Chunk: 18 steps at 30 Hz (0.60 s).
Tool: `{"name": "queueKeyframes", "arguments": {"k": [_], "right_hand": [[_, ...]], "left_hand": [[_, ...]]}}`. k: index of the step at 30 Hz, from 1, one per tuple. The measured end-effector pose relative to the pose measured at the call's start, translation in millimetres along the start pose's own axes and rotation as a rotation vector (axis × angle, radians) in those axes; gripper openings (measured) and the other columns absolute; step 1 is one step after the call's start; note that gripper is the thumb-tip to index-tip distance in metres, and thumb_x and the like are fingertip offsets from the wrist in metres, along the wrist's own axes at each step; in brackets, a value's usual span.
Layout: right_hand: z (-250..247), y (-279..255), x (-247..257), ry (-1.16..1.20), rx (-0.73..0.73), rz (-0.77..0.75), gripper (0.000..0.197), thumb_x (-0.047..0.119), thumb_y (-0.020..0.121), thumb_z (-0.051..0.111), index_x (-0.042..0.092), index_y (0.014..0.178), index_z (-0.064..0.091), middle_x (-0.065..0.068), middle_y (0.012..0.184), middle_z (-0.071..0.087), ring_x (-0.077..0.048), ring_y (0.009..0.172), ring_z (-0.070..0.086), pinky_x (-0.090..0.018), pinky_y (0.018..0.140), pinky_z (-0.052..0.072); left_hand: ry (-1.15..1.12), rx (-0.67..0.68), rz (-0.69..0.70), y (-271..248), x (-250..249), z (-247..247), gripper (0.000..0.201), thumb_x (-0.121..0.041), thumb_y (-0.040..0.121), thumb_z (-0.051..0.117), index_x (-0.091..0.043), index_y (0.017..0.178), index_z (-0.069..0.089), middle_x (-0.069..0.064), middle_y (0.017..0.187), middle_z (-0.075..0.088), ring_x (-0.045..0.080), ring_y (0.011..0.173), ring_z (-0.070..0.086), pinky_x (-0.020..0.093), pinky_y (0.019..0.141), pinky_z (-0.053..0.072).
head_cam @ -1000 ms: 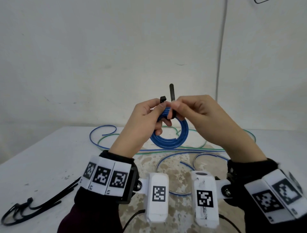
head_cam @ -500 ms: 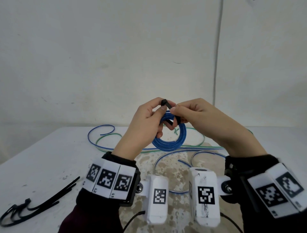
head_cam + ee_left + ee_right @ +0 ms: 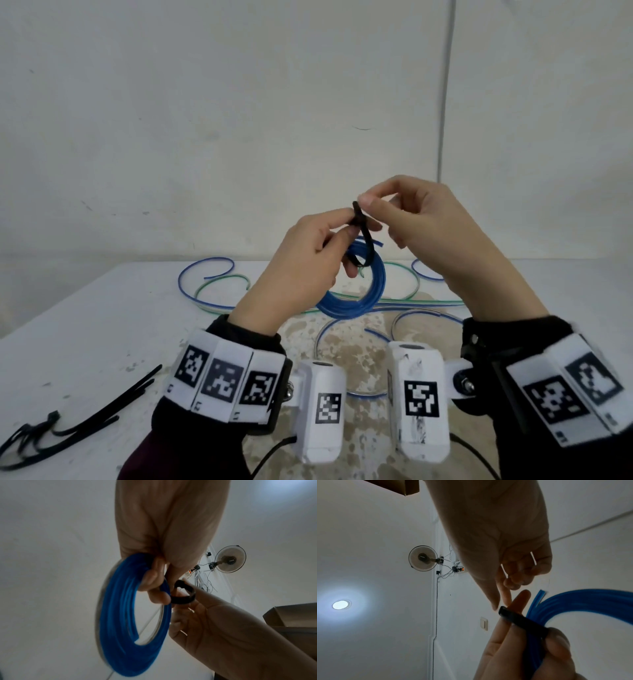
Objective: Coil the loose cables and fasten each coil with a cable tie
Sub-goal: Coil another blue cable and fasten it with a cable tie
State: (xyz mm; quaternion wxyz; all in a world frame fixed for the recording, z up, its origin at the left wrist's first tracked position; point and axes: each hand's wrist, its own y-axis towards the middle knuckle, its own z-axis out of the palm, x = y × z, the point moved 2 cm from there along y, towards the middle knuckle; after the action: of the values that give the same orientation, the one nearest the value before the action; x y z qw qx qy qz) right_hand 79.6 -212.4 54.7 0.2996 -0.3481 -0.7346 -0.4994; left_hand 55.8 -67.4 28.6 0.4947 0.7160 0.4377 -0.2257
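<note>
Left hand (image 3: 301,260) grips springy, light blue cable coil (image 3: 359,294) and black plastic cable tie (image 3: 364,240); right hand (image 3: 428,226) pinches the tie's tip; best held at the crossing.

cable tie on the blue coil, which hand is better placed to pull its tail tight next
Right. The right hand already pinches the cable tie at its upper end, above the blue coil. The left hand grips coil and tie together, so it probably should just steady them.
</note>
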Motion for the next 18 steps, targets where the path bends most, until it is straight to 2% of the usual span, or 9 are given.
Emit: {"name": "queueKeyframes", "arguments": {"k": [2, 5, 7, 9, 10, 12, 14, 16, 18], "right_hand": [[0, 0, -2, -0.001, 0.047, 0.002, 0.01, 0.022, 0.088, 0.065, 0.015, 0.082, 0.071, -0.001, 0.066, 0.059, -0.004, 0.054, 0.046, -0.014, 0.056, 0.038], [-5, -1, -3, 0.001, 0.046, 0.018, 0.012, 0.018, 0.088, 0.065, 0.016, 0.076, 0.068, 0.0, 0.067, 0.061, -0.007, 0.062, 0.049, -0.013, 0.057, 0.039], [-7, 1, -4, 0.01, -0.038, 0.018, 0.014, 0.018, 0.088, 0.065, 0.019, 0.074, 0.066, 0.003, 0.07, 0.06, -0.009, 0.067, 0.049, -0.019, 0.063, 0.04], [-8, 4, -6, 0.023, -0.134, 0.022, 0.015, 0.018, 0.089, 0.064, 0.02, 0.073, 0.064, 0.004, 0.071, 0.058, -0.011, 0.071, 0.05, -0.025, 0.068, 0.042], [-10, 5, -6, 0.035, -0.184, 0.025, 0.016, 0.018, 0.089, 0.064, 0.02, 0.073, 0.063, 0.003, 0.07, 0.057, -0.012, 0.072, 0.05, -0.027, 0.069, 0.043], [-14, 6, -10, 0.06, -0.282, 0.029, 0.018, 0.018, 0.09, 0.063, 0.022, 0.072, 0.06, 0.002, 0.069, 0.055, -0.013, 0.072, 0.05, -0.029, 0.069, 0.043], [-14, 7, -13, 0.067, -0.38, 0.022, 0.02, 0.018, 0.091, 0.062, 0.023, 0.072, 0.058, 0.002, 0.071, 0.055, -0.013, 0.071, 0.051, -0.031, 0.068, 0.045], [-10, 7, -14, 0.081, -0.443, 0.006, 0.02, 0.019, 0.093, 0.058, 0.022, 0.073, 0.057, 0.004, 0.073, 0.055, -0.009, 0.066, 0.054, -0.027, 0.061, 0.048], [-5, 6, -10, 0.151, -0.344, 0.054, 0.022, 0.022, 0.097, 0.051, 0.017, 0.077, 0.058, 0.004, 0.071, 0.056, -0.005, 0.059, 0.056, -0.021, 0.05, 0.047]], "left_hand": [[0.01, 0.048, -0.016, -1, 0, 2, 0.027, -0.016, 0.101, 0.04, -0.024, 0.1, 0.066, 0.003, 0.056, 0.058, 0.01, 0.043, 0.042, 0.024, 0.046, 0.033], [-0.002, 0.099, -0.031, -1, -2, 5, 0.026, -0.014, 0.101, 0.04, -0.018, 0.102, 0.065, -0.005, 0.057, 0.059, 0.008, 0.046, 0.048, 0.021, 0.046, 0.032], [-0.008, 0.127, -0.026, -1, -3, 5, 0.026, -0.014, 0.102, 0.04, -0.019, 0.104, 0.066, -0.002, 0.058, 0.057, 0.01, 0.046, 0.046, 0.02, 0.046, 0.032], [-0.036, 0.183, -0.028, -2, -5, 5, 0.028, -0.016, 0.102, 0.039, -0.02, 0.106, 0.066, 0.003, 0.058, 0.055, 0.02, 0.049, 0.044, 0.023, 0.046, 0.033], [-0.059, 0.221, -0.033, -4, -6, 5, 0.029, -0.016, 0.103, 0.037, -0.018, 0.107, 0.066, 0.004, 0.058, 0.054, 0.024, 0.051, 0.042, 0.024, 0.046, 0.034], [-0.098, 0.289, -0.048, -6, -9, 6, 0.032, -0.016, 0.104, 0.035, -0.011, 0.109, 0.066, 0.003, 0.057, 0.053, 0.023, 0.048, 0.038, 0.023, 0.047, 0.037], [-0.117, 0.33, -0.059, -7, -12, 6, 0.035, -0.017, 0.104, 0.032, 0.0, 0.111, 0.062, 0.003, 0.057, 0.05, 0.019, 0.047, 0.035, 0.019, 0.049, 0.037], [-0.122, 0.342, -0.061, -9, -14, 6, 0.037, -0.018, 0.104, 0.031, 0.004, 0.111, 0.06, -0.001, 0.056, 0.047, 0.018, 0.047, 0.036, 0.018, 0.05, 0.036], [-0.152, 0.338, -0.071, -10, -14, 3, 0.037, -0.019, 0.104, 0.032, 0.0, 0.111, 0.063, -0.003, 0.055, 0.044, 0.014, 0.045, 0.033, 0.022, 0.05, 0.037]]}}
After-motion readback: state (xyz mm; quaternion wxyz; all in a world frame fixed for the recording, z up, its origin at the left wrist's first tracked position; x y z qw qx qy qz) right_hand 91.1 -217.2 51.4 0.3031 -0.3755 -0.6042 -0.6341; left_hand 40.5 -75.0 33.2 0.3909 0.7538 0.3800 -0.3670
